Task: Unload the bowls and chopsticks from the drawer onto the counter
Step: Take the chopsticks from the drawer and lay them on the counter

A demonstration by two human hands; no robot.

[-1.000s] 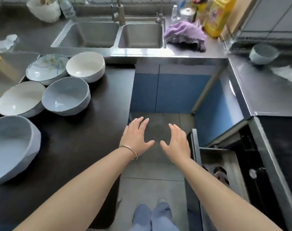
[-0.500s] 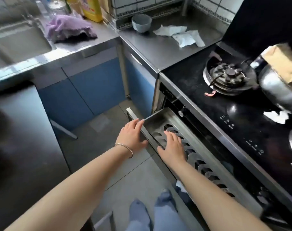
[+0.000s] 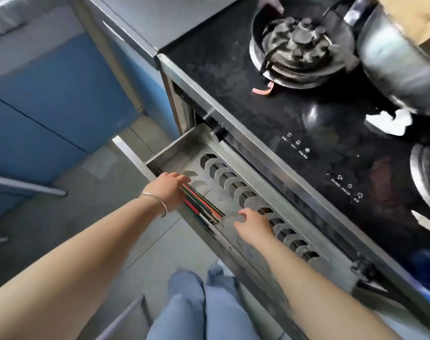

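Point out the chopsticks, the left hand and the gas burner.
chopsticks (image 3: 201, 203), head view, middle of the red and dark bundle.
left hand (image 3: 169, 188), head view, back of the hand.
gas burner (image 3: 299, 41), head view, central cap.

White control symbols and tiny captions mark the black stove top (image 3: 307, 133), all too blurred to read.
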